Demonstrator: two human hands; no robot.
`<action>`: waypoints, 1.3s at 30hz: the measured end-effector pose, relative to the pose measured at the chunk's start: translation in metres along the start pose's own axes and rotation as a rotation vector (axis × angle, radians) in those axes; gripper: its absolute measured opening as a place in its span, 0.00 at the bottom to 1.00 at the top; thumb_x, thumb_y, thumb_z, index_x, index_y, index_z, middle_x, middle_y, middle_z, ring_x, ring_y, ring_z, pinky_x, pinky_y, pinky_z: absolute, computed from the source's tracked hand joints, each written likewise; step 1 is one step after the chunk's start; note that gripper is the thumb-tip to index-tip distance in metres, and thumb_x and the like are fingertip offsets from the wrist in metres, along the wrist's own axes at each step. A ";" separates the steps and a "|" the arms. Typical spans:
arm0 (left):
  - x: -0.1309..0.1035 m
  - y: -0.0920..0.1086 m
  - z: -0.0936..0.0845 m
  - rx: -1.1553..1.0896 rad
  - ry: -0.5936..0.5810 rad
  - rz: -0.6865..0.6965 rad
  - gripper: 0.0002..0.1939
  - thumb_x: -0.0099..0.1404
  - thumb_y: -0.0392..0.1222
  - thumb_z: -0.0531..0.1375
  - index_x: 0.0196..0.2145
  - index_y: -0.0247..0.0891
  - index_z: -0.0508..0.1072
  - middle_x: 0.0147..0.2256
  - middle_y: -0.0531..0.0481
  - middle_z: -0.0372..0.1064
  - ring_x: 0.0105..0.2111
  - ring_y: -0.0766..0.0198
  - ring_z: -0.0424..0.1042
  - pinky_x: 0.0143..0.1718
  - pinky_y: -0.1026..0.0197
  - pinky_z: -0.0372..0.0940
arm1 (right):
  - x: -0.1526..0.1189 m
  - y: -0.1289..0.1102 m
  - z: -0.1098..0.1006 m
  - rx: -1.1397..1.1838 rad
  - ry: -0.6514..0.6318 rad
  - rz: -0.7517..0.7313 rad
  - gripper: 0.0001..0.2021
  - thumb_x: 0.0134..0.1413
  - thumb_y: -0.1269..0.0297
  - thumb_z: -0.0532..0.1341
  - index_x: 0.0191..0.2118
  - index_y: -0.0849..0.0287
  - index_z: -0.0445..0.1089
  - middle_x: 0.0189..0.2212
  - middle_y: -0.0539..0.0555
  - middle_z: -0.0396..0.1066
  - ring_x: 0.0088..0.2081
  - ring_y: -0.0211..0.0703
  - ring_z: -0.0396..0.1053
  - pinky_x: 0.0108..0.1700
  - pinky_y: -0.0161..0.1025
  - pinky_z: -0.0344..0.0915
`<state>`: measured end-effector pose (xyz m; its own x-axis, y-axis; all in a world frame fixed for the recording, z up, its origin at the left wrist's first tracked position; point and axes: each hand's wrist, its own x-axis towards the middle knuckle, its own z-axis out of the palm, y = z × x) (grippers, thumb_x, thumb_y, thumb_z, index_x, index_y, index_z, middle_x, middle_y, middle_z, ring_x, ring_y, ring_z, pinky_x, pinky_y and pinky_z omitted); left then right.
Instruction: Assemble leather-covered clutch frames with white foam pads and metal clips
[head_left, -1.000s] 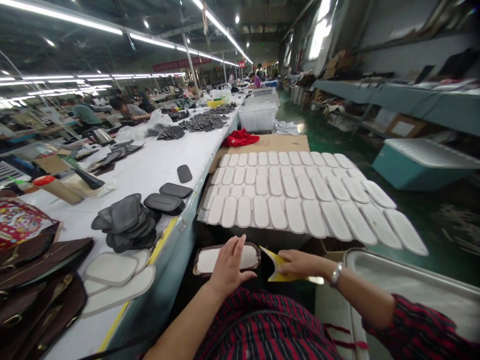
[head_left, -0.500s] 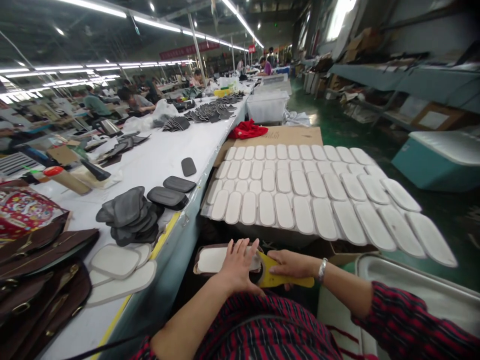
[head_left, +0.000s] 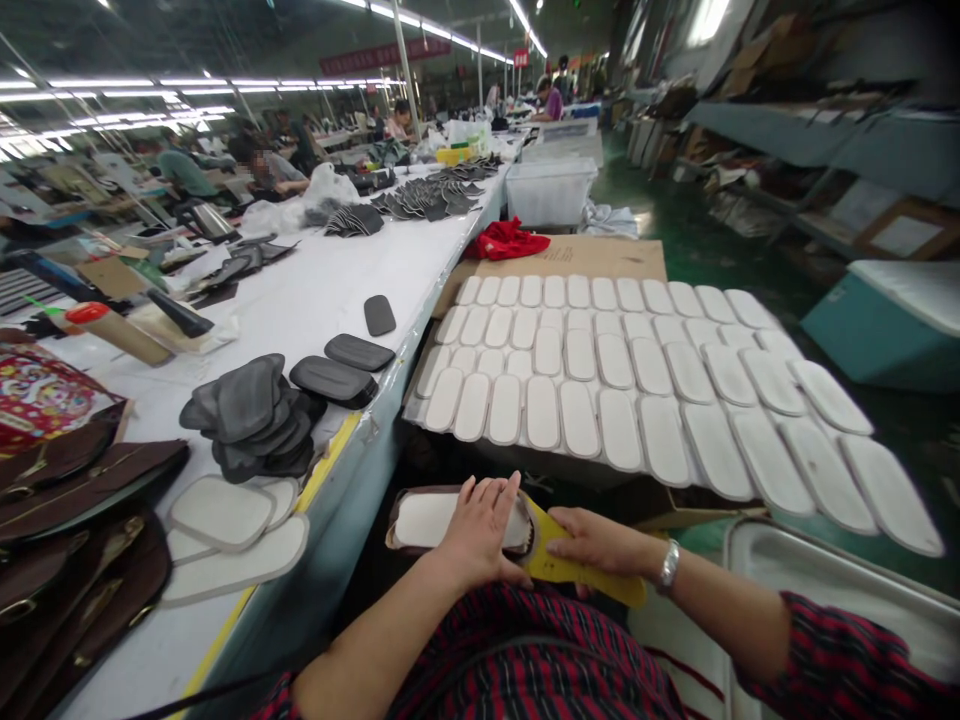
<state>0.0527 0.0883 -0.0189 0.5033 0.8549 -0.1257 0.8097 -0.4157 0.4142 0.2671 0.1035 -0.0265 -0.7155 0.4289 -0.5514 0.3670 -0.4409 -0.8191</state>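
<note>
In the head view, a long rounded panel [head_left: 424, 520] with a white middle and a brown edge lies in front of my body. My left hand [head_left: 480, 530] spans its right part, fingers across the top and thumb at the near side. My right hand [head_left: 600, 545] is closed around a flat yellow scraper-like tool [head_left: 551, 540]. Its wide end meets the panel's right end, where the brown edge looks gathered. What supports the panel from below is hidden.
Rows of white rounded pads [head_left: 619, 430] cover a board ahead. On the white table [head_left: 322, 300] at left are stacked dark grey pads [head_left: 251, 415], loose white pads [head_left: 225, 510], brown bags [head_left: 82, 560] and a red-topped roll [head_left: 116, 330]. A metal-rimmed tray [head_left: 825, 570] stands at right.
The camera view has shifted slightly. My right hand and the yellow tool have moved a little right and down, with the tool tilted more. My left hand stays on the panel.
</note>
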 end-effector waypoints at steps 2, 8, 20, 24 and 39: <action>0.000 0.000 0.000 -0.002 -0.006 0.001 0.61 0.37 0.65 0.62 0.61 0.35 0.40 0.56 0.38 0.54 0.56 0.48 0.52 0.58 0.41 0.38 | 0.001 -0.001 -0.002 -0.002 -0.007 0.017 0.17 0.52 0.53 0.58 0.40 0.60 0.55 0.30 0.50 0.68 0.18 0.33 0.66 0.17 0.28 0.60; -0.003 0.001 0.002 -0.002 -0.015 -0.021 0.64 0.34 0.68 0.62 0.62 0.35 0.40 0.58 0.38 0.51 0.57 0.46 0.49 0.59 0.42 0.35 | 0.007 -0.007 -0.012 -0.041 -0.041 0.027 0.19 0.48 0.53 0.61 0.39 0.60 0.58 0.31 0.51 0.67 0.26 0.38 0.68 0.20 0.30 0.64; 0.002 -0.007 -0.005 -0.034 -0.067 0.019 0.61 0.38 0.64 0.64 0.62 0.38 0.39 0.57 0.40 0.52 0.56 0.49 0.51 0.59 0.46 0.39 | 0.013 -0.006 -0.010 -0.029 0.004 0.049 0.17 0.51 0.52 0.58 0.38 0.60 0.57 0.29 0.50 0.68 0.21 0.36 0.67 0.18 0.31 0.62; 0.004 -0.010 -0.010 -0.062 -0.070 0.045 0.58 0.41 0.58 0.66 0.62 0.40 0.38 0.57 0.42 0.53 0.56 0.52 0.52 0.58 0.48 0.42 | 0.014 0.005 0.000 -0.069 0.117 0.009 0.15 0.53 0.51 0.55 0.36 0.59 0.56 0.28 0.50 0.67 0.20 0.36 0.67 0.19 0.32 0.63; -0.012 -0.017 -0.030 -0.070 -0.212 -0.063 0.51 0.47 0.58 0.61 0.62 0.39 0.41 0.63 0.41 0.39 0.62 0.52 0.41 0.60 0.47 0.38 | -0.045 0.017 0.001 -0.016 0.407 -0.182 0.17 0.54 0.49 0.53 0.40 0.58 0.56 0.27 0.47 0.64 0.19 0.33 0.65 0.19 0.31 0.63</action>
<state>0.0236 0.0947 0.0028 0.5108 0.7910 -0.3368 0.8222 -0.3350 0.4602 0.3053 0.0758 -0.0157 -0.4781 0.7752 -0.4128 0.2679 -0.3189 -0.9092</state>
